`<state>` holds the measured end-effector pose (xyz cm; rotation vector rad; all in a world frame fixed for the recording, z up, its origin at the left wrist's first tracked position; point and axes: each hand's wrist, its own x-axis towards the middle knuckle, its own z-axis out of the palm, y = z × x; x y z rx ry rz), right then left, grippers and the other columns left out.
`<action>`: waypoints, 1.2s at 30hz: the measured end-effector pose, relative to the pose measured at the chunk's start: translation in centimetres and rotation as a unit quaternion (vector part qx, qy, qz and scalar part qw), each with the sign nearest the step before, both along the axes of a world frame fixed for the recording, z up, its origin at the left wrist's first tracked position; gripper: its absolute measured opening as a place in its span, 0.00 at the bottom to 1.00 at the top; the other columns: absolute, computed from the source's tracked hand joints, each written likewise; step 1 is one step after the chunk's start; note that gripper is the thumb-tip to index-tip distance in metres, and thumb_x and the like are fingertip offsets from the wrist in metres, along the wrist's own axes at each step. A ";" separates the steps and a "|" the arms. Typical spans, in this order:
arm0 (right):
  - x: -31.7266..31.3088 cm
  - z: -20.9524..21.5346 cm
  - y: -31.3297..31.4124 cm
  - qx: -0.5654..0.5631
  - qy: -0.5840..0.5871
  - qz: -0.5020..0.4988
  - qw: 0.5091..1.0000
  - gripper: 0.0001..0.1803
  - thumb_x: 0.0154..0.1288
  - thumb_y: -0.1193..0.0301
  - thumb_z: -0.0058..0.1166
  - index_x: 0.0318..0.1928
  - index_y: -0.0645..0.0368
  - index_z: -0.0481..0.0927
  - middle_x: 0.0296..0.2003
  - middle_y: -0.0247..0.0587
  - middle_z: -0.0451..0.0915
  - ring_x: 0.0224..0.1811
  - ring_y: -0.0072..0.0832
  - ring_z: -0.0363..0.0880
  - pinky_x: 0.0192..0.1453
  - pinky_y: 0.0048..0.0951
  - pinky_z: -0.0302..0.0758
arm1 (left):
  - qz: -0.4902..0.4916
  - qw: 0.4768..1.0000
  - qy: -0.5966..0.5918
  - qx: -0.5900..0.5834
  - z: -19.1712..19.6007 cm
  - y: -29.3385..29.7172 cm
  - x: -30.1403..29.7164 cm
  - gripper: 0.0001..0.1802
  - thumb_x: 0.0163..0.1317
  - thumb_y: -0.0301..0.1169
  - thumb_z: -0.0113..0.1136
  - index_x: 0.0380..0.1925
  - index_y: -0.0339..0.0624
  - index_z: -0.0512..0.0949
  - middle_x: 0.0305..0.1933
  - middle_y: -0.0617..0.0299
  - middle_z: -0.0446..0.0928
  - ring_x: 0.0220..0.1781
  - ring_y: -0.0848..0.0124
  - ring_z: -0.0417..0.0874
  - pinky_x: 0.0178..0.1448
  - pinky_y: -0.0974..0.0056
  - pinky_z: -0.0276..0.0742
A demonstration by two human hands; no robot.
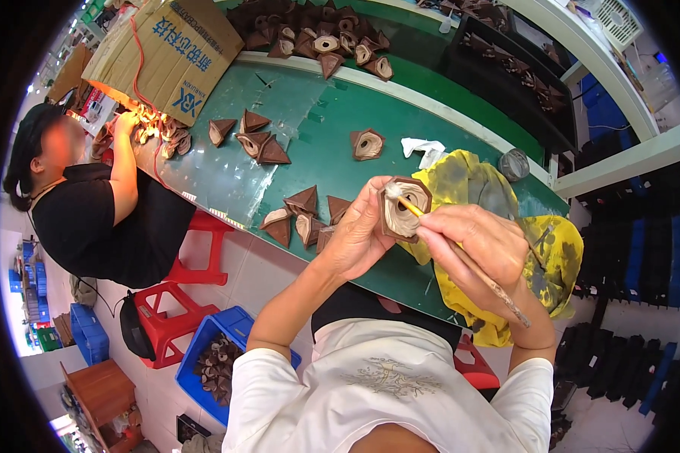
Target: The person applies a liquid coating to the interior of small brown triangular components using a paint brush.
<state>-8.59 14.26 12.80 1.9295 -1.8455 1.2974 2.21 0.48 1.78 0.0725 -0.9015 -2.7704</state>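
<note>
Though pale inside, hexagonal shell tight in left fingers, slim brush tight in right fingers

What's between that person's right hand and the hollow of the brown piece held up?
In the head view, the brush bridges that stretch, reaching bristles-first from the right hand into the hollow of the brown piece.

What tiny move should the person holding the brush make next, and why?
Perhaps one light stroke of the brush along the pale inside of the brown piece: the left hand holds the piece, hollow side showing, and the right hand has the bristles at that pale surface.
</note>
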 end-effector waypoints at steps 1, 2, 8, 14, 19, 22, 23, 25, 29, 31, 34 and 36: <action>-0.1 0.1 0.1 0.010 0.001 -0.015 1.000 0.11 0.50 0.83 0.69 0.36 0.66 0.83 0.30 0.47 0.84 0.30 0.38 0.86 0.33 0.31 0.82 | 0.000 1.000 0.000 0.001 0.0 0.0 0.0 0.27 0.73 0.54 0.45 0.61 0.49 0.64 0.63 0.62 0.71 0.64 0.69 0.74 0.66 0.56 0.76; -0.2 0.3 0.2 0.019 0.002 -0.029 0.999 0.11 0.50 0.83 0.69 0.36 0.67 0.83 0.30 0.48 0.84 0.30 0.38 0.86 0.33 0.31 0.81 | 0.007 1.000 -0.009 0.000 0.0 -0.1 0.0 0.27 0.73 0.54 0.44 0.61 0.49 0.64 0.62 0.62 0.71 0.64 0.69 0.75 0.66 0.56 0.76; -0.4 1.0 1.3 0.054 -0.014 -0.060 0.997 0.11 0.50 0.84 0.68 0.36 0.67 0.83 0.29 0.48 0.83 0.29 0.39 0.85 0.33 0.32 0.81 | 0.007 1.000 -0.020 0.008 -0.2 -0.5 0.0 0.27 0.74 0.55 0.42 0.62 0.48 0.64 0.63 0.62 0.71 0.64 0.67 0.75 0.65 0.56 0.76; -1.1 -0.1 0.9 0.028 0.053 -0.015 0.998 0.12 0.49 0.81 0.71 0.35 0.65 0.83 0.30 0.45 0.83 0.30 0.37 0.85 0.34 0.32 0.82 | -0.001 0.999 -0.029 0.027 -0.5 -0.5 0.2 0.28 0.75 0.54 0.39 0.64 0.49 0.64 0.64 0.62 0.70 0.65 0.66 0.75 0.67 0.56 0.75; -1.2 -0.2 2.7 0.083 0.039 -0.010 0.996 0.11 0.50 0.81 0.70 0.35 0.65 0.84 0.30 0.46 0.83 0.32 0.38 0.86 0.36 0.32 0.81 | -0.002 0.999 -0.019 0.027 -1.0 -0.8 0.0 0.28 0.76 0.54 0.38 0.65 0.50 0.64 0.64 0.61 0.70 0.66 0.66 0.74 0.68 0.55 0.75; -1.2 0.1 2.7 0.074 0.035 -0.004 0.997 0.11 0.49 0.81 0.71 0.35 0.65 0.83 0.30 0.45 0.83 0.31 0.38 0.85 0.35 0.32 0.81 | -0.009 0.999 -0.030 0.037 -1.1 -0.7 -0.1 0.28 0.76 0.54 0.38 0.65 0.50 0.63 0.64 0.61 0.70 0.66 0.66 0.74 0.69 0.54 0.74; -1.3 0.1 2.5 0.057 0.040 -0.009 0.998 0.11 0.49 0.81 0.71 0.34 0.65 0.83 0.29 0.45 0.83 0.30 0.37 0.85 0.33 0.32 0.81 | -0.004 0.999 -0.035 0.033 -0.8 -0.5 -0.1 0.28 0.76 0.54 0.38 0.65 0.50 0.63 0.64 0.61 0.70 0.65 0.66 0.74 0.68 0.54 0.75; -1.5 0.1 2.3 0.061 0.031 -0.016 0.998 0.12 0.49 0.81 0.71 0.35 0.65 0.83 0.29 0.45 0.83 0.30 0.37 0.85 0.33 0.32 0.81 | -0.002 0.999 -0.040 0.028 -0.6 -0.4 -0.1 0.28 0.76 0.54 0.38 0.65 0.50 0.63 0.64 0.61 0.70 0.65 0.66 0.75 0.68 0.54 0.75; -1.2 -0.9 2.8 0.076 0.003 0.010 0.997 0.12 0.49 0.81 0.71 0.36 0.66 0.83 0.29 0.46 0.83 0.29 0.37 0.85 0.32 0.32 0.81 | 0.001 0.999 -0.035 0.005 -1.1 -0.7 -0.3 0.28 0.75 0.54 0.39 0.65 0.49 0.63 0.63 0.61 0.71 0.64 0.67 0.75 0.65 0.55 0.77; -0.9 -1.0 2.9 0.081 -0.015 0.030 0.996 0.12 0.49 0.82 0.70 0.36 0.66 0.83 0.29 0.46 0.83 0.29 0.38 0.85 0.32 0.31 0.81 | 0.004 0.999 -0.046 -0.004 -1.1 -0.6 -0.3 0.28 0.75 0.54 0.40 0.65 0.49 0.63 0.63 0.61 0.71 0.63 0.67 0.76 0.64 0.56 0.77; -1.0 -0.4 2.8 0.080 -0.071 0.040 0.993 0.11 0.51 0.82 0.69 0.37 0.67 0.84 0.30 0.47 0.83 0.29 0.36 0.86 0.32 0.31 0.81 | 0.020 0.998 -0.056 0.002 -1.0 -0.3 -0.5 0.28 0.75 0.54 0.40 0.64 0.49 0.64 0.63 0.62 0.72 0.62 0.68 0.76 0.62 0.57 0.78; -1.1 0.0 2.4 0.078 -0.076 0.025 0.994 0.11 0.52 0.82 0.68 0.37 0.67 0.84 0.30 0.47 0.84 0.30 0.37 0.86 0.32 0.31 0.81 | 0.002 0.997 -0.069 0.023 -1.1 -0.2 -0.3 0.28 0.75 0.54 0.40 0.64 0.49 0.64 0.62 0.62 0.72 0.60 0.69 0.77 0.59 0.59 0.80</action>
